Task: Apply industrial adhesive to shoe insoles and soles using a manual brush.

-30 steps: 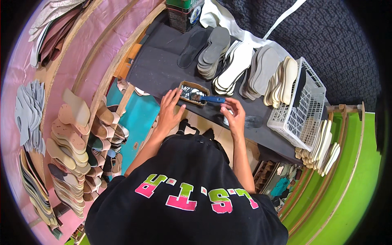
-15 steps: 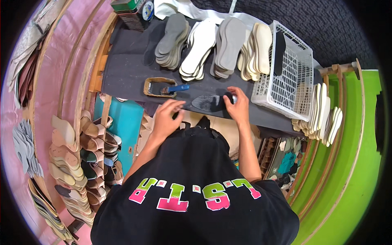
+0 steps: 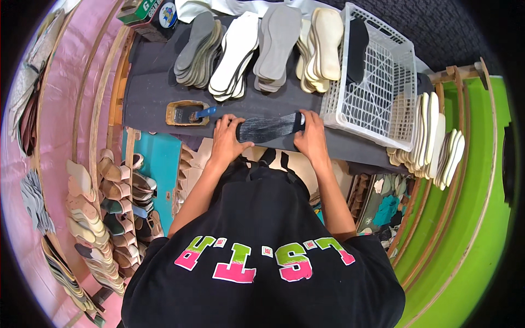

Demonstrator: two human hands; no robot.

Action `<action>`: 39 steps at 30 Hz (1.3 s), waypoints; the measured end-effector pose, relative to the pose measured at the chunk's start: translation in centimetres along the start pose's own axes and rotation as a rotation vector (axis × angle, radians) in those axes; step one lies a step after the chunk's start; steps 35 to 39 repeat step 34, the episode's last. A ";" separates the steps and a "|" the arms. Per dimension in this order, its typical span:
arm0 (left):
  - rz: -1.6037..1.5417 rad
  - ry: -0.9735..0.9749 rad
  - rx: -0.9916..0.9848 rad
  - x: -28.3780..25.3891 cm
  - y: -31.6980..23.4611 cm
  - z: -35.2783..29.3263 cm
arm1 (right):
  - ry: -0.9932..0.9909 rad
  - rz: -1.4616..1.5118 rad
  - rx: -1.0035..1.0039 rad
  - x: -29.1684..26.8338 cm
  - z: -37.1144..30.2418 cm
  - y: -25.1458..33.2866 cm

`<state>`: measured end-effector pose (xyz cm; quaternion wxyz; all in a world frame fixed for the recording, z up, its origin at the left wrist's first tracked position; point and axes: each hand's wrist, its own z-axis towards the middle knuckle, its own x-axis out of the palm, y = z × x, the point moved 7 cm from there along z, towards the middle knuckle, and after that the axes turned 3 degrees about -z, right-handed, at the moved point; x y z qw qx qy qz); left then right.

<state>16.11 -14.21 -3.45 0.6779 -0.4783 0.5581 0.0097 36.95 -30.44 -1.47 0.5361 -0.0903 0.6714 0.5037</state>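
Note:
A black insole with a whitish, streaky upper face lies lengthwise along the table's near edge. Around its left end the fingers and thumb of my left hand are closed. My right hand grips the other end, thumb at the near side and fingers over the tip. Just beyond my left hand stands a small brown-rimmed tray, with a blue-handled brush resting in it.
Stacks of grey insoles, white insoles and cream insoles line the table's far side. A white plastic crate stands at the right, a black insole leaning in it. A green tin sits far left. Shoe racks flank the left.
My left hand has come over from beside the tray and taken hold of the insole's left end. My right hand still grips the right end. The whole view has shifted slightly.

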 end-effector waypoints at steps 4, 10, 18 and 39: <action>-0.181 -0.066 0.120 0.7 0.5 -0.5 | -0.028 0.236 0.074 -2.1 -0.2 -0.1; -0.318 -0.121 0.229 0.7 -0.6 -2.9 | -0.053 0.411 0.134 -5.9 -1.8 2.4; -0.636 -0.028 0.252 -1.0 -7.3 -1.1 | -0.350 0.897 0.227 -16.0 -3.6 2.7; -1.083 0.393 0.049 2.5 -23.9 27.1 | -0.480 1.312 0.427 -18.0 -0.3 -13.5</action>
